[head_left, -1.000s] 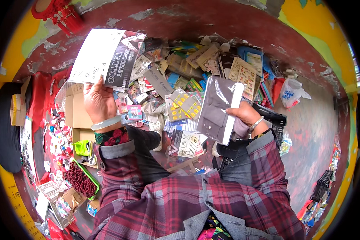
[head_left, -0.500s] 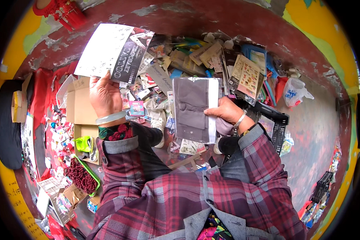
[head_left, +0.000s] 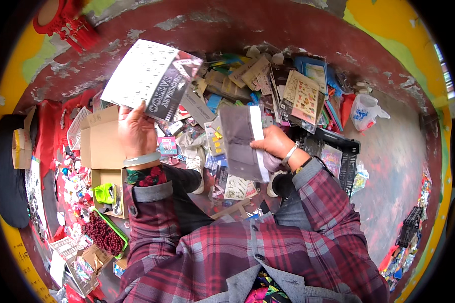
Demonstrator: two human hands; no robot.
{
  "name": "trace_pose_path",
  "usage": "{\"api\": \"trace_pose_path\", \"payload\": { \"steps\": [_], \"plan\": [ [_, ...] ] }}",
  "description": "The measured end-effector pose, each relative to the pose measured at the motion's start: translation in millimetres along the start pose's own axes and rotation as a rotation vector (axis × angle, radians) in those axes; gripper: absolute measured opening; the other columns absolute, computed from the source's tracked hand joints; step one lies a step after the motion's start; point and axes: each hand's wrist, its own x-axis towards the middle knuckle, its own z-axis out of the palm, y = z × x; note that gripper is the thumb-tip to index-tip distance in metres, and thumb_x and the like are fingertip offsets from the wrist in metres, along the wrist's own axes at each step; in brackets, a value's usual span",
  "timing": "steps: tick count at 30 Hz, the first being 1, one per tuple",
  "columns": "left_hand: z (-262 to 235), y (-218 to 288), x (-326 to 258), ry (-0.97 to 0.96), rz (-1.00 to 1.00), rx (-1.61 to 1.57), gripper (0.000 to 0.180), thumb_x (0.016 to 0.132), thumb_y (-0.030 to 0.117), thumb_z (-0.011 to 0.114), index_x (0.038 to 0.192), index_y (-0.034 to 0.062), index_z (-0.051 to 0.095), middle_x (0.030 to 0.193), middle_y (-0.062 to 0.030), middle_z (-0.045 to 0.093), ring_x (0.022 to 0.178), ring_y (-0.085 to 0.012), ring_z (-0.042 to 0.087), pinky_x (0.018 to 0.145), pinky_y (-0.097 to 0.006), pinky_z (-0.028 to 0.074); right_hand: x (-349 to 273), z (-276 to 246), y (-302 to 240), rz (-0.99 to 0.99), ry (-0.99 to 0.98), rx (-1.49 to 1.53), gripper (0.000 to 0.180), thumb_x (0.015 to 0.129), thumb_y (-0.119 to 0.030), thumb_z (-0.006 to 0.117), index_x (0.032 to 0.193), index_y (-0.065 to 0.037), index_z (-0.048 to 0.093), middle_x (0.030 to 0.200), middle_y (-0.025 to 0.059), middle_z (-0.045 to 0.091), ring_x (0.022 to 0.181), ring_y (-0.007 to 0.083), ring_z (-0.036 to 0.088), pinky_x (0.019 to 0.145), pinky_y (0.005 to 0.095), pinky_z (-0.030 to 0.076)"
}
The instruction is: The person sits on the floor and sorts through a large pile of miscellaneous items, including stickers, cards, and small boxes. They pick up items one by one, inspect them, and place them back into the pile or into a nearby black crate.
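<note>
My left hand is closed on the lower edge of a tattoo sticker sheet, white with small black designs and a dark printed strip along its right side. The sheet is held up at the upper left. In my right hand is a flat packet of folded dark grey fabric, gripped by its white right edge with the thumb on top. A bit of greyish-purple cloth shows under that hand. What the fabric is cannot be made out.
Beyond my hands lies a heap of packets and cards. A black plastic crate stands to the right, near a white plastic bag. On the left are an open cardboard box and a green tray of dark red beads.
The tattoo sticker sheet has come slightly down and right. The fabric packet has tilted and its lower end has swung a little; both hands keep their hold.
</note>
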Motion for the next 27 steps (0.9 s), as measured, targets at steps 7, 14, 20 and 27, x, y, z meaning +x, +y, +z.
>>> {"api": "trace_pose_path", "payload": {
  "steps": [7, 14, 20, 27],
  "plan": [
    [9.7, -5.5, -1.7, -0.013, -0.034, 0.004, 0.035, 0.086, -0.004, 0.047, 0.121, 0.0004, 0.046, 0.114, -0.0126, 0.057, 0.1, -0.0225, 0.058, 0.083, -0.034, 0.048, -4.5, 10.6, 29.4, 0.053, -0.174, -0.193, 0.039, 0.067, -0.034, 0.066, 0.081, 0.002, 0.066, 0.076, 0.0213, 0.063, 0.072, 0.0339, 0.063, 0.068, 0.0385, 0.049],
    [9.4, -6.5, -4.3, -0.015, -0.038, -0.013, 0.032, 0.086, -0.004, 0.047, 0.117, 0.0006, 0.049, 0.113, -0.0122, 0.058, 0.101, -0.0219, 0.057, 0.084, -0.033, 0.047, -5.7, 18.7, 34.7, 0.035, -0.288, -0.247, 0.038, 0.069, -0.031, 0.06, 0.085, 0.003, 0.064, 0.078, 0.0225, 0.063, 0.074, 0.0339, 0.062, 0.068, 0.038, 0.049],
    [14.7, -9.8, -5.2, -0.051, -0.094, -0.015, 0.036, 0.085, -0.005, 0.047, 0.12, 0.0007, 0.047, 0.114, -0.0114, 0.057, 0.102, -0.0211, 0.057, 0.084, -0.032, 0.047, -4.0, 21.8, 11.4, 0.001, -0.328, -0.211, 0.038, 0.07, -0.031, 0.06, 0.085, 0.005, 0.063, 0.079, 0.0226, 0.063, 0.074, 0.0341, 0.062, 0.068, 0.0385, 0.048],
    [20.6, -15.8, -9.3, -0.042, -0.129, -0.012, 0.037, 0.083, -0.005, 0.048, 0.119, 0.0003, 0.047, 0.114, -0.0119, 0.058, 0.102, -0.0217, 0.057, 0.087, -0.033, 0.045, 15.5, 27.0, 24.8, -0.016, 0.225, -0.142, 0.045, 0.072, -0.031, 0.066, 0.103, 0.001, 0.061, 0.082, 0.0185, 0.065, 0.077, 0.0312, 0.063, 0.072, 0.0368, 0.048]
  ]
}}
